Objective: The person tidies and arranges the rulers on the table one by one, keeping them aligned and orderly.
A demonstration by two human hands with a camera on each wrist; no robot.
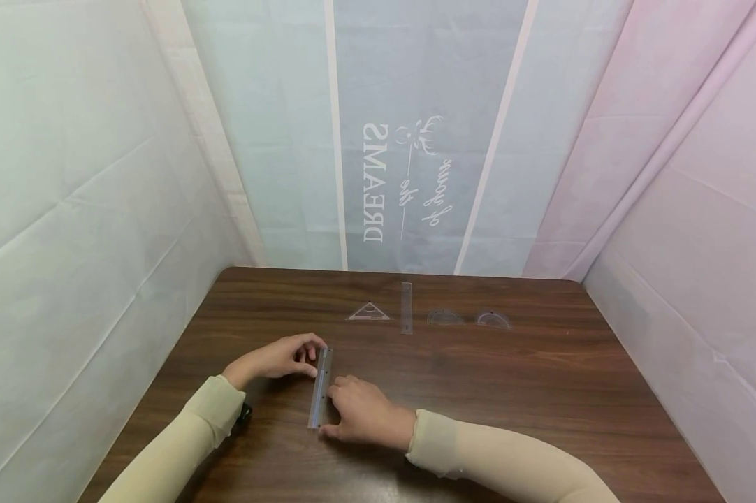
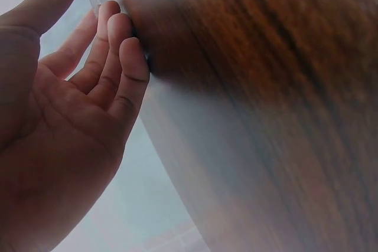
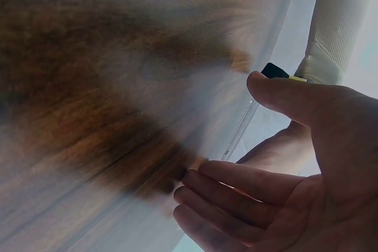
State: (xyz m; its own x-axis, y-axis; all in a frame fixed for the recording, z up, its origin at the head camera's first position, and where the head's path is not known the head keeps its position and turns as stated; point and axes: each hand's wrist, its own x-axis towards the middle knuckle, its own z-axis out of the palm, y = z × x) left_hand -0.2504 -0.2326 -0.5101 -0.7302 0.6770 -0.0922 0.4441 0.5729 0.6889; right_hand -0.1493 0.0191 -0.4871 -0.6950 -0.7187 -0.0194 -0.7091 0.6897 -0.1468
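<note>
A clear plastic ruler with a bluish strip and dark spots stands lengthwise between the two hands, near the table's left middle. At its left side is the left hand, thumb and fingertips close to the upper part of the edge. The right hand is at the other long edge, its thumb near the lower end and its fingers higher up. In the right wrist view a thin strip of the ruler shows between thumb and fingers. Loosely bent fingers meet the tabletop in the left wrist view. Exact contact is hard to tell.
Farther back on the brown wooden table lie a clear set square, an upright-lying straight ruler and two protractors, one left of the other. Cloth curtains enclose the table's back and sides.
</note>
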